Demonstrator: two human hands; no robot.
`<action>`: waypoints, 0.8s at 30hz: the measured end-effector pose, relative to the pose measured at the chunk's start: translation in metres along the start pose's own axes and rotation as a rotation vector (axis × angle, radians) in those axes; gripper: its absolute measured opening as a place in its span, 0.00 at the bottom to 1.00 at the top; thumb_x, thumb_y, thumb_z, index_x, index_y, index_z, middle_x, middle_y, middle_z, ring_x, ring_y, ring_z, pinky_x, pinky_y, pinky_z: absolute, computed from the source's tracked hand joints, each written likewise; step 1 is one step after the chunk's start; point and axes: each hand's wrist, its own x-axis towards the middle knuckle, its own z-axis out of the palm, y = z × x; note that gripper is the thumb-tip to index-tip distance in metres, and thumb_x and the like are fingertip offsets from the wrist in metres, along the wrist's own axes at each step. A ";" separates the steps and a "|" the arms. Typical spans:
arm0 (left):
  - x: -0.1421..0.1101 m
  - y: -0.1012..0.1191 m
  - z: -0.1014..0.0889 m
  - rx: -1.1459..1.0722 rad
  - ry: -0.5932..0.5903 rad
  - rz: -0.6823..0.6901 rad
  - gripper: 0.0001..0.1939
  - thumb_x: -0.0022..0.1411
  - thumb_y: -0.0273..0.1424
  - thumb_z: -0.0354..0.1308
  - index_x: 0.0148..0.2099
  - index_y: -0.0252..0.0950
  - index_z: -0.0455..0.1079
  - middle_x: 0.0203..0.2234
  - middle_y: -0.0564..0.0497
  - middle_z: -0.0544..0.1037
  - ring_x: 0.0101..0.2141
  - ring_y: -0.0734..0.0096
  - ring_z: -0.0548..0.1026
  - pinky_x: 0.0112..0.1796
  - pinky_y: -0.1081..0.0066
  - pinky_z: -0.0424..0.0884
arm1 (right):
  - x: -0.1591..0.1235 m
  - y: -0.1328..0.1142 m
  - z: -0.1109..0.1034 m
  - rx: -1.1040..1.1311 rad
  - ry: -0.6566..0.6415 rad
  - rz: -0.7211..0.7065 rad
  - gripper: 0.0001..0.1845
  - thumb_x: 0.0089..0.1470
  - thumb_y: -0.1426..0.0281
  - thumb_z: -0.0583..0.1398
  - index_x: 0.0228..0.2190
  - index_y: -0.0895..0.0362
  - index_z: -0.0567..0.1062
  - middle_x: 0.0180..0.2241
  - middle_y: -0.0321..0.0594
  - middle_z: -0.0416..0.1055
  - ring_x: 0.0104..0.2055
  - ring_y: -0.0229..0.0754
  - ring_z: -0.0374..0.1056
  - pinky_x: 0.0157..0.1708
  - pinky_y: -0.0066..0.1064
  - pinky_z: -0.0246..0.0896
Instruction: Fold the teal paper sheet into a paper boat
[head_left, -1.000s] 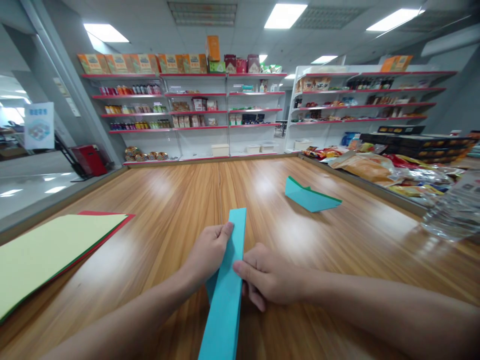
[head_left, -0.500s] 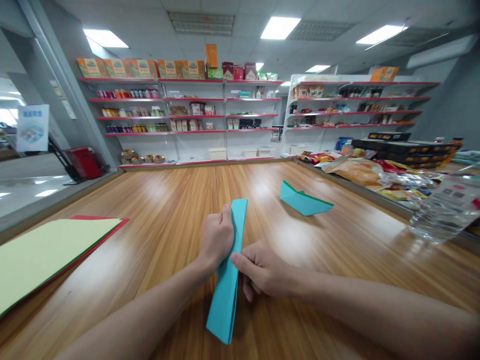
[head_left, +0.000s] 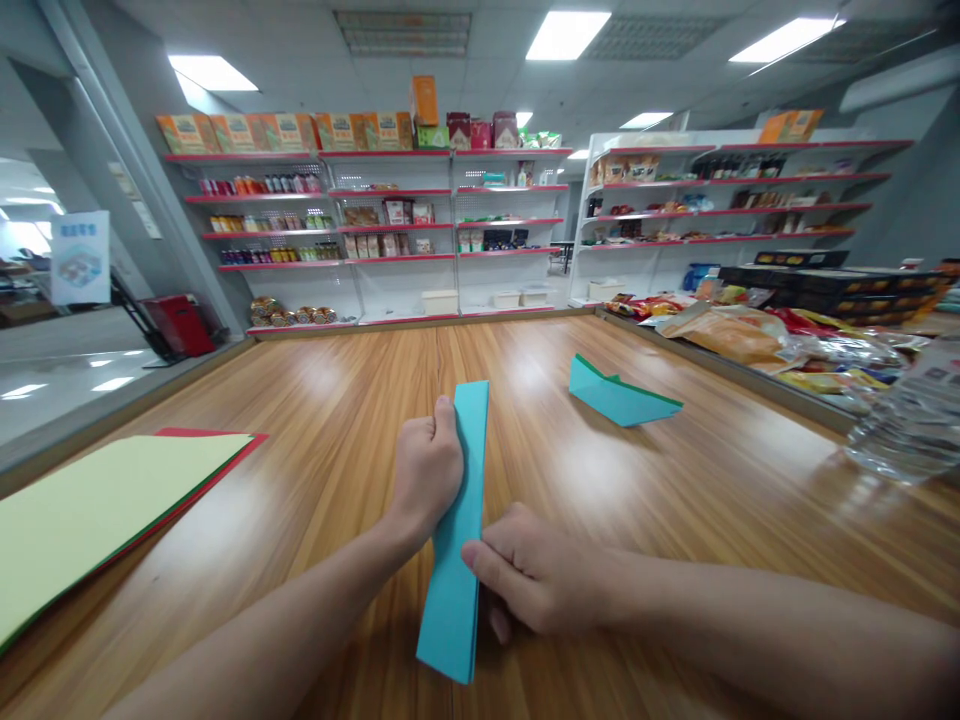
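Observation:
A long folded strip of blue paper is held up over the wooden table, its far end tipped slightly right. Around its left edge, near the upper part, my left hand is closed with the thumb pointing up. Lower down, my right hand pinches the right edge, thumb on the near face and the other fingers partly hidden behind. Beyond the hands, to the right, a folded blue paper boat with a green upper edge rests on the table.
Sheets of pale yellow paper lie at the left, over green and red ones. A clear plastic bottle stands at the right edge, beside snack bags and black boxes. Stocked shelves line the back.
My right hand has slid down along the strip's right edge. My left hand has shifted slightly left and up, and the strip stands a little straighter. The view has turned slightly.

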 end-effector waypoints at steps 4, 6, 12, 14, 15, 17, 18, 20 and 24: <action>0.000 -0.001 0.004 -0.136 -0.173 -0.150 0.25 0.59 0.48 0.47 0.18 0.39 0.47 0.13 0.59 0.50 0.15 0.78 0.50 0.16 0.73 0.47 | -0.003 -0.007 0.000 0.113 -0.089 -0.055 0.39 0.62 0.52 0.38 0.13 0.61 0.67 0.13 0.41 0.67 0.15 0.30 0.61 0.18 0.18 0.58; 0.000 -0.002 0.004 -0.171 -0.210 -0.205 0.23 0.59 0.49 0.47 0.20 0.38 0.52 0.14 0.58 0.55 0.17 0.76 0.54 0.18 0.74 0.51 | -0.005 -0.006 0.001 0.214 -0.086 -0.034 0.39 0.60 0.49 0.38 0.14 0.61 0.66 0.12 0.40 0.65 0.13 0.29 0.59 0.14 0.18 0.55; 0.014 0.000 -0.006 -0.176 -0.146 -0.051 0.24 0.61 0.48 0.43 0.19 0.39 0.50 0.14 0.57 0.54 0.18 0.75 0.54 0.20 0.73 0.52 | 0.001 0.021 -0.001 0.322 0.240 0.101 0.32 0.58 0.47 0.44 0.16 0.59 0.63 0.12 0.35 0.60 0.12 0.31 0.57 0.10 0.20 0.46; 0.018 -0.001 -0.008 -0.158 -0.170 0.007 0.25 0.61 0.49 0.43 0.19 0.38 0.52 0.14 0.57 0.56 0.17 0.75 0.55 0.20 0.73 0.52 | 0.004 0.028 -0.005 0.276 0.377 0.102 0.29 0.57 0.49 0.48 0.17 0.58 0.61 0.13 0.33 0.58 0.14 0.31 0.55 0.12 0.22 0.47; 0.020 -0.002 -0.008 -0.118 -0.165 0.034 0.25 0.60 0.49 0.44 0.19 0.38 0.53 0.14 0.56 0.58 0.17 0.74 0.56 0.20 0.73 0.51 | 0.006 0.029 -0.007 0.241 0.439 0.097 0.27 0.57 0.50 0.49 0.17 0.58 0.60 0.15 0.32 0.56 0.16 0.31 0.53 0.14 0.22 0.47; 0.021 -0.005 -0.007 0.013 -0.133 0.067 0.25 0.58 0.50 0.48 0.18 0.38 0.54 0.13 0.56 0.59 0.17 0.74 0.57 0.19 0.73 0.49 | 0.007 0.030 -0.009 0.145 0.521 0.089 0.25 0.57 0.53 0.50 0.17 0.57 0.58 0.17 0.31 0.53 0.18 0.31 0.50 0.17 0.24 0.46; 0.022 -0.008 -0.006 0.078 -0.113 0.074 0.26 0.58 0.50 0.49 0.17 0.38 0.55 0.13 0.55 0.59 0.16 0.74 0.57 0.19 0.72 0.48 | 0.008 0.028 -0.009 0.091 0.525 0.091 0.25 0.58 0.54 0.50 0.17 0.57 0.57 0.17 0.31 0.51 0.19 0.31 0.49 0.18 0.24 0.45; 0.022 -0.013 -0.005 0.158 -0.067 0.079 0.28 0.58 0.51 0.48 0.15 0.38 0.53 0.11 0.55 0.58 0.15 0.75 0.55 0.18 0.72 0.45 | 0.008 0.024 -0.007 -0.028 0.466 0.091 0.24 0.59 0.57 0.49 0.17 0.57 0.56 0.17 0.31 0.50 0.19 0.31 0.48 0.18 0.24 0.42; 0.021 -0.018 -0.008 0.154 0.014 0.094 0.31 0.58 0.53 0.48 0.14 0.38 0.48 0.10 0.56 0.54 0.13 0.77 0.53 0.17 0.71 0.44 | 0.007 0.010 -0.001 -0.241 0.301 0.072 0.23 0.59 0.62 0.48 0.15 0.57 0.54 0.14 0.30 0.49 0.16 0.29 0.47 0.17 0.25 0.40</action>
